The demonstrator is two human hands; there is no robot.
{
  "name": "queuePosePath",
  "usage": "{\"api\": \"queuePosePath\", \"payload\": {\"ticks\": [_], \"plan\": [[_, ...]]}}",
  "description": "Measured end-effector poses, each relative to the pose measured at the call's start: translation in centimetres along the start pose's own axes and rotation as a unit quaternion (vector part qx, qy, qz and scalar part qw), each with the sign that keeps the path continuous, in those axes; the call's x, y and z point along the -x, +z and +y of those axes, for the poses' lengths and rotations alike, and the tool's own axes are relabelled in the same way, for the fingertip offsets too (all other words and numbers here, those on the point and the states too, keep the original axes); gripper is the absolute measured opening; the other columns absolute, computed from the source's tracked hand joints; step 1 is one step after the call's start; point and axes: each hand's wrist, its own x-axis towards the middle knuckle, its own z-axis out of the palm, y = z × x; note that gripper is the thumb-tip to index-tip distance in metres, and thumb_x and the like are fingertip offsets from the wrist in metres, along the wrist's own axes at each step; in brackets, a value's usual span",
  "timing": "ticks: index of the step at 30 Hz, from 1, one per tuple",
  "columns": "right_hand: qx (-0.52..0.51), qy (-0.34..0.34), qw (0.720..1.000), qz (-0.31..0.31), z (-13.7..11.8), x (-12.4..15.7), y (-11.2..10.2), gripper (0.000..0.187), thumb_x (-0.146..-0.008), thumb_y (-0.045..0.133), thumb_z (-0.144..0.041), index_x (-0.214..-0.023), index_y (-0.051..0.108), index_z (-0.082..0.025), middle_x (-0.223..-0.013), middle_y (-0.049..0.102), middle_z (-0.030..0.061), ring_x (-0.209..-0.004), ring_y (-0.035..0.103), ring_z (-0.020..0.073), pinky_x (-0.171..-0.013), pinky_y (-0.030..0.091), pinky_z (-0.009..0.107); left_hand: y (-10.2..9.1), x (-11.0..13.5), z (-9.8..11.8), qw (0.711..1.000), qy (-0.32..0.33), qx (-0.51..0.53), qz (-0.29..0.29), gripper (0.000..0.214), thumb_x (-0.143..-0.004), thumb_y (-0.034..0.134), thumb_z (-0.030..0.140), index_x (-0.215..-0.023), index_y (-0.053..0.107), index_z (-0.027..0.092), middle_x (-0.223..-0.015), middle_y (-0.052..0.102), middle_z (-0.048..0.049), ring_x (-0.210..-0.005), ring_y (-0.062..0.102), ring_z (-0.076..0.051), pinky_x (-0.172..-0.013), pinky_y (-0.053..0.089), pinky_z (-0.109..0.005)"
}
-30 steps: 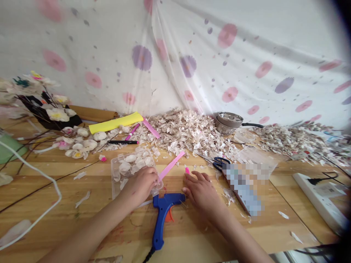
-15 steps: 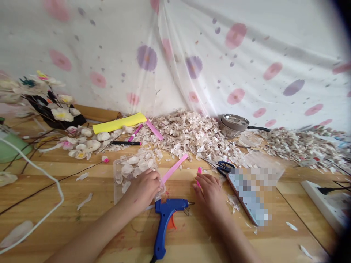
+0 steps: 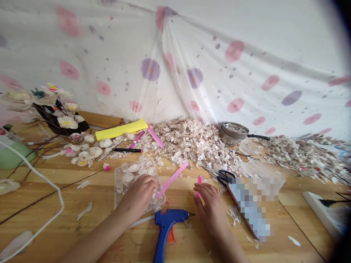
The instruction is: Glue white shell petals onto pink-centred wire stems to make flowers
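Observation:
My left hand (image 3: 140,193) reaches into a clear plastic tray (image 3: 119,171) of white petals. Its fingers are curled down among them, and what they pinch is hidden. My right hand (image 3: 210,200) rests on the wooden table (image 3: 68,233), right of the tray. It pinches a small pink piece (image 3: 199,180) that sticks up past the fingertips. A blue glue gun (image 3: 165,227) lies between my hands, nozzle pointing right toward the right hand. A long pink strip (image 3: 174,177) lies slanted from the tray's far right edge.
Blue-handled scissors (image 3: 225,175) and a phone (image 3: 251,206) lie right of my right hand. Behind are a heap of petal scraps (image 3: 192,140), a metal pan (image 3: 233,130), a yellow foam roll (image 3: 122,129) and a black pen (image 3: 127,150). Flower branches (image 3: 59,117) and a white cable (image 3: 52,182) fill the left.
My right hand drew away from the glue gun's nozzle, taking the pink piece up and to the right. My left hand slid further over the tray. The view tilted slightly upward.

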Motion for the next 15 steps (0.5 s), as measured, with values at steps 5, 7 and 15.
{"api": "queuePosePath", "payload": {"ticks": [5,7,15], "plan": [[-0.234,0.06,0.97,0.013,-4.4,-0.6,0.6,0.029,-0.091,0.055,-0.037,-0.115,0.061,-0.022,-0.112,0.069,0.0098,-0.106,0.062,0.0243,-0.091,0.049,0.038,-1.5,0.4,1.0,0.991,-0.072,0.108,0.04,0.024,-0.092,0.042,0.03,-0.087,0.063,0.019,-0.095,0.069,-0.0086,-0.089,0.064,-0.023,-0.079,0.052,-0.037],[-0.329,0.09,0.94,-0.009,-6.5,-0.9,1.3,0.035,-0.084,0.063,-0.041,-0.114,0.062,-0.022,-0.11,0.069,0.0083,-0.104,0.064,0.0236,-0.089,0.05,0.035,-1.8,1.1,1.7,0.973,-0.123,0.191,0.041,0.029,-0.092,0.042,0.038,-0.092,0.063,0.019,-0.091,0.07,-0.0073,-0.082,0.066,-0.021,-0.07,0.053,-0.033],[-0.509,0.2,0.837,-0.025,-10.2,-1.5,3.6,0.025,-0.076,0.069,-0.041,-0.069,0.064,-0.017,-0.061,0.059,0.0004,-0.056,0.053,0.0142,-0.053,0.042,0.024,-1.3,3.8,4.2,0.868,-0.217,0.44,0.08,0.026,-0.079,0.06,0.045,-0.082,0.065,0.019,-0.084,0.068,-0.0037,-0.087,0.063,-0.021,-0.082,0.049,-0.033]]}}
